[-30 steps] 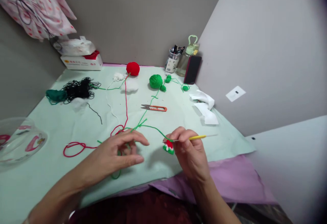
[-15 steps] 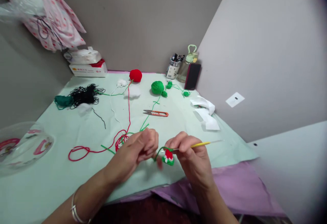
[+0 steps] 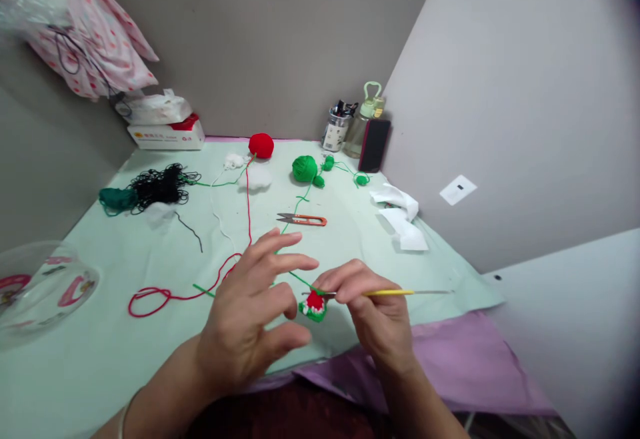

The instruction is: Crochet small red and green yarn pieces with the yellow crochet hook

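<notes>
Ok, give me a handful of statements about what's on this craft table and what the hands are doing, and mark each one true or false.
1. The right hand holds a yellow crochet hook. True.
2. A small red and green crocheted piece hangs at the hook's tip, between the two hands. True.
3. The left hand grips the orange snips. False: the snips lie on the table, beyond the hands, and the left hand's fingers are spread open.
4. The red yarn ball sits right of the green yarn ball. False: it sits left of it, nearer the wall.
5. A dark phone leans near the bottle in the corner. True.
</notes>
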Tool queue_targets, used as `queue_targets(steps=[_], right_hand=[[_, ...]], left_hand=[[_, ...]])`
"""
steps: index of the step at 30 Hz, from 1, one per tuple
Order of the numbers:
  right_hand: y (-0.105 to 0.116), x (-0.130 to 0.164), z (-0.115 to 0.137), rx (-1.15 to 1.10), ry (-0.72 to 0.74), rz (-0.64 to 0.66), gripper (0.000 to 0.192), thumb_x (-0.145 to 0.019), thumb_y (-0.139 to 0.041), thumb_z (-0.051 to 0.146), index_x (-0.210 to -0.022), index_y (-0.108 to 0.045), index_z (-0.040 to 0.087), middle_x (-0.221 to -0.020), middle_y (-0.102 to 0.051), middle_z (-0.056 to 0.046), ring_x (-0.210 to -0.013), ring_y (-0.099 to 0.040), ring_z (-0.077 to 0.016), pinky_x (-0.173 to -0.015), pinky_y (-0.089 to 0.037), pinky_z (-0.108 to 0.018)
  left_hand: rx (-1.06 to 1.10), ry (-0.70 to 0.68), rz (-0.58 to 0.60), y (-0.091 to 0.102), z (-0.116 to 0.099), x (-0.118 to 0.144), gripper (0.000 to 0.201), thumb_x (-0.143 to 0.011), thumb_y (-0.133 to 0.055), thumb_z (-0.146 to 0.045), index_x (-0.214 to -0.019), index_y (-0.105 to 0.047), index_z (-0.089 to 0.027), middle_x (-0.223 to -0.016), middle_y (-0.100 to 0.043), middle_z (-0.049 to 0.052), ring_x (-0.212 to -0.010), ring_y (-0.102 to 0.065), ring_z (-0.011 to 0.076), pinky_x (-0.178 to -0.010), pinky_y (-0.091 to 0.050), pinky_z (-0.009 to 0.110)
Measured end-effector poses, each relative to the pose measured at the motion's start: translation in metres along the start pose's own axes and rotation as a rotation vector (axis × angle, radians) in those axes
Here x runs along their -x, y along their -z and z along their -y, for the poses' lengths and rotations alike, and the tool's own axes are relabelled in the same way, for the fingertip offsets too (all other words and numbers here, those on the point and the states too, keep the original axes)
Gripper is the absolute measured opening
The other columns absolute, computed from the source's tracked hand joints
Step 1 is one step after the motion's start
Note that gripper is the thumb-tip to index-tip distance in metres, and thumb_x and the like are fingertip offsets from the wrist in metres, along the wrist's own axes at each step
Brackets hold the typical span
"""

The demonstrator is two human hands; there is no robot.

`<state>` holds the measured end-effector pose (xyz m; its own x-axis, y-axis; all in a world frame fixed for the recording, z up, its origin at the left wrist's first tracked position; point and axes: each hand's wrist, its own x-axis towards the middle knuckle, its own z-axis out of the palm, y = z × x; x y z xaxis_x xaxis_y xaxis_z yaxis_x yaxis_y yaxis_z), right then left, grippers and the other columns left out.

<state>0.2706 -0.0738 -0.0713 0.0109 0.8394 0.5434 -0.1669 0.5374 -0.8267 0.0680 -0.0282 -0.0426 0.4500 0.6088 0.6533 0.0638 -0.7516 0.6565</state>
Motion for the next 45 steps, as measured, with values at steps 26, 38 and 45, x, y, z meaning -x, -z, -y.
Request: queue_targets(steps=[26, 38, 45], right_hand=[[-0.010, 0.007, 0.013, 0.530, 0.284, 0.006, 0.033, -0.103, -0.057, 0.009, -0.126, -0.075, 0.026, -0.118, -0.077, -0.008, -0.111, -0.077, -0.0226, -0.091, -0.068, -0.039], [-0.005, 0.011, 0.012, 0.731, 0.388, 0.141, 0.041, -0.104, -0.058, 0.014, -0.142, -0.066, 0.024, -0.126, -0.076, -0.012, -0.123, -0.073, -0.0262, -0.098, -0.067, -0.041], [-0.014, 0.018, 0.016, 1.158, 0.542, 0.080, 0.044, -0.090, -0.074, 0.003, -0.128, -0.074, 0.025, -0.108, -0.080, -0.006, -0.104, -0.077, -0.0226, -0.091, -0.071, -0.033]], left_hand=[[-0.154, 0.198, 0.164, -0.001, 0.011, 0.010, 0.043, -0.106, -0.051, -0.053, -0.094, -0.075, -0.020, -0.089, -0.068, 0.005, -0.083, -0.059, 0.0215, -0.076, -0.047, 0.036], [0.394, 0.695, -0.138, -0.015, -0.009, 0.002, 0.038, -0.083, -0.086, -0.028, -0.121, -0.083, -0.033, -0.084, -0.069, -0.001, -0.075, -0.061, 0.0146, -0.078, -0.054, 0.027], [0.881, 0.929, -0.185, -0.026, -0.010, 0.003, 0.048, -0.078, -0.092, -0.032, -0.125, -0.081, -0.035, -0.089, -0.070, -0.001, -0.082, -0.061, 0.0126, -0.078, -0.052, 0.022]])
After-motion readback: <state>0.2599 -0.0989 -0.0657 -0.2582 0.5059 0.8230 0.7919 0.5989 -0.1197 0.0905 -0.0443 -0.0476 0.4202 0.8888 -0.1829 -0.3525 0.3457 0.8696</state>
